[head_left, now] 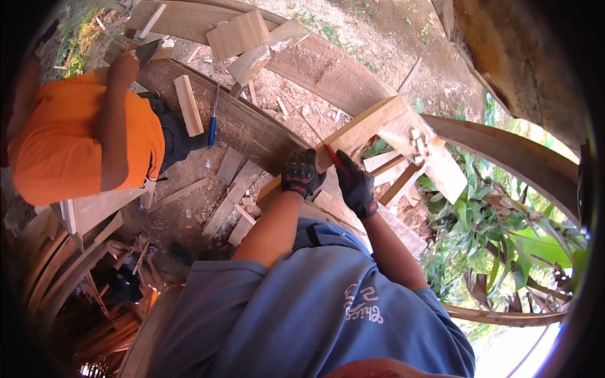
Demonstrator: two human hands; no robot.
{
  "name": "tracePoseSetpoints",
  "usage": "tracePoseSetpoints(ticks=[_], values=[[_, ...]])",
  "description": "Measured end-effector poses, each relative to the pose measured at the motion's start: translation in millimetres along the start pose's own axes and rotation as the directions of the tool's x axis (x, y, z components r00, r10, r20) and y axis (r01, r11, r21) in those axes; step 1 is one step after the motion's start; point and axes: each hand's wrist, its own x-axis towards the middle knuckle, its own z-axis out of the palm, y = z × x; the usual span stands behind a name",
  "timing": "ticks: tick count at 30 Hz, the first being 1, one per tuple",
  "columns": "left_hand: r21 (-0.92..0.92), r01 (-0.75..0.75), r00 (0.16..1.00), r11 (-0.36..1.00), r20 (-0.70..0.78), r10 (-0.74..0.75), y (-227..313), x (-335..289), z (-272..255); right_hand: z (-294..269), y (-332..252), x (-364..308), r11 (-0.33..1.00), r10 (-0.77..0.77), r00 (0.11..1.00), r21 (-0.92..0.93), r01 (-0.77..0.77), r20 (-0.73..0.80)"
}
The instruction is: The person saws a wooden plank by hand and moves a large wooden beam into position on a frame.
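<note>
My left hand (302, 174), in a black work glove, curls its fingers over a pale wooden beam (365, 126) that runs slantwise under both hands. Close beside it, my right hand (356, 189), gloved alike, has its fingers pressed together along a slim red stick-like tool (333, 154). The tool's tip rests at or just over the beam's edge; its exact kind is unclear. A dark wide plank (233, 116) stretches away to the left of my hands. On it lies a screwdriver (212, 130) with a blue handle and a long thin shaft.
At the left, a person in an orange shirt (75, 138) holds a dark flat blade (149, 51) by the plank. Wood blocks (238, 34) sit on a curved beam at the back. Offcuts and shavings cover the ground. Leafy plants (472, 214) grow at the right.
</note>
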Motion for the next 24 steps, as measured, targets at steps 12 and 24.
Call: tracePoseSetpoints(ticks=[12, 24], values=[[0.013, 0.028, 0.999, 1.000, -0.037, -0.027, -2, -4, 2, -44, -58, -5, 0.979, 0.196, 0.981, 0.061, -0.196, 0.004], [0.078, -0.004, 0.997, 0.997, -0.073, 0.009, -6, -2, 13, -171, -124, -90, 0.969, -0.069, 0.993, -0.230, 0.088, 0.092]])
